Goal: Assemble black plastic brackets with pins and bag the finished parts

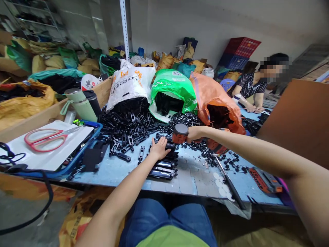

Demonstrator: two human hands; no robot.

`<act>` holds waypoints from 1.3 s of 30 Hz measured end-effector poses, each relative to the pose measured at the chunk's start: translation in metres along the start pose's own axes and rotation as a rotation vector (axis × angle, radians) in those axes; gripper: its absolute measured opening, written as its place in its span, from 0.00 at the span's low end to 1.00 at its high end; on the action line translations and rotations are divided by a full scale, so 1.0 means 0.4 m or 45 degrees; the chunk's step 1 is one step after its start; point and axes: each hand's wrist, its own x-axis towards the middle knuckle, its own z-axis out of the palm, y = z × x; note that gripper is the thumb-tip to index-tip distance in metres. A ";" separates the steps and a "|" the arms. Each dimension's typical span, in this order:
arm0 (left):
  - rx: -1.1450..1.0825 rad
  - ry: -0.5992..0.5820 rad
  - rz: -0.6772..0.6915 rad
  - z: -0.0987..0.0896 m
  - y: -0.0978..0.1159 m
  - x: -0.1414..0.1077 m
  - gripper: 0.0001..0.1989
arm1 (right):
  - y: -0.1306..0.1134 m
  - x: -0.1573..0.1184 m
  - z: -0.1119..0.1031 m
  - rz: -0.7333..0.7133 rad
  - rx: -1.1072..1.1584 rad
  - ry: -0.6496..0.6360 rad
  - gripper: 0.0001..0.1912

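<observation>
On the blue table lies a row of long black parts [162, 173], side by side. My left hand [159, 149] rests on the upper ones with its fingers spread. My right hand [195, 134] is wrapped round an orange and black power tool [180, 133], whose round dark end points at the row's far right side. Loose black links [123, 139] are heaped to the left of the row. Small black pieces with metal pins [186, 119] are piled behind it. A hammer [230, 183] with a black handle lies to the right.
White [131, 84], green [173, 84] and orange [209, 91] sacks stand open at the back. Red scissors [46, 140] lie on a blue tray [99, 128] at left, near a flask [79, 103]. A battery pack [264, 181] is at right. A person [253, 87] sits beyond.
</observation>
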 end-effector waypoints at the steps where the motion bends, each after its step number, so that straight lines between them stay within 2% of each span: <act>1: 0.000 -0.002 0.000 0.000 -0.001 0.003 0.33 | -0.007 -0.001 0.006 -0.009 -0.006 -0.010 0.13; 6: 0.004 -0.014 -0.002 -0.028 0.012 -0.012 0.33 | -0.041 -0.016 0.022 -0.054 -0.067 0.001 0.13; 9: -0.010 -0.007 0.063 -0.042 0.044 -0.074 0.35 | -0.050 -0.051 0.029 -0.061 -0.098 0.018 0.11; 12: -0.077 0.007 0.147 -0.034 0.085 -0.153 0.39 | -0.052 -0.082 0.046 -0.079 -0.080 0.010 0.12; 14: -0.121 0.014 0.141 -0.024 0.105 -0.190 0.41 | -0.054 -0.089 0.061 -0.088 -0.066 -0.022 0.14; 19: -0.151 0.032 0.129 -0.023 0.120 -0.212 0.43 | -0.068 -0.081 0.090 -0.035 -0.111 -0.035 0.14; 24: -0.069 -0.035 0.234 -0.025 0.120 -0.247 0.51 | -0.087 -0.132 0.106 -0.077 -0.195 0.069 0.14; 28: 0.044 0.074 0.162 -0.001 0.132 -0.278 0.45 | -0.105 -0.163 0.130 -0.151 -0.245 0.010 0.13; 32: 0.074 0.143 0.166 0.012 0.141 -0.281 0.41 | -0.120 -0.171 0.150 -0.131 -0.224 -0.066 0.12; 34: 0.075 0.168 0.180 0.010 0.145 -0.281 0.40 | -0.124 -0.187 0.158 -0.111 -0.238 -0.029 0.13; 37: 0.067 0.174 0.179 0.002 0.151 -0.285 0.37 | -0.127 -0.223 0.173 -0.105 -0.321 0.110 0.14; 39: 0.056 0.165 0.187 -0.004 0.154 -0.288 0.33 | -0.130 -0.238 0.184 -0.156 -0.341 0.106 0.14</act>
